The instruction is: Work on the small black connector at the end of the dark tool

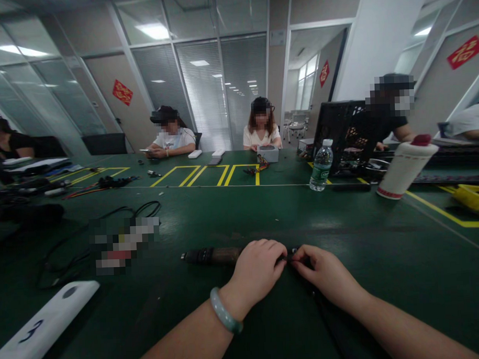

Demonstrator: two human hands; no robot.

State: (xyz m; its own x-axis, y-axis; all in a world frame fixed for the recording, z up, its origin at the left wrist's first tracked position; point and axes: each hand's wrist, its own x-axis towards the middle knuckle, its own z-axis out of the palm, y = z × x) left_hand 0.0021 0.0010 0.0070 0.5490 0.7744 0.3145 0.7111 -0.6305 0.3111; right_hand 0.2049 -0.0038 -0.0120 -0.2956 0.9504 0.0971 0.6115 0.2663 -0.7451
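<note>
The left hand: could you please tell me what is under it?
Under the left hand is a dark tool: its left part shows, but the stretch beneath the hand is covered.

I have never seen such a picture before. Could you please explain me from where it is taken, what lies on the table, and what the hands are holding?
There is no machine: these are a person's bare hands, seen from a camera on their head. The left hand closes over a dark rod-shaped tool; the right hand pinches its fingers near the tool's end, holding something too small to identify. The green table also bears a white device, a clear bottle and a white tumbler.
</note>
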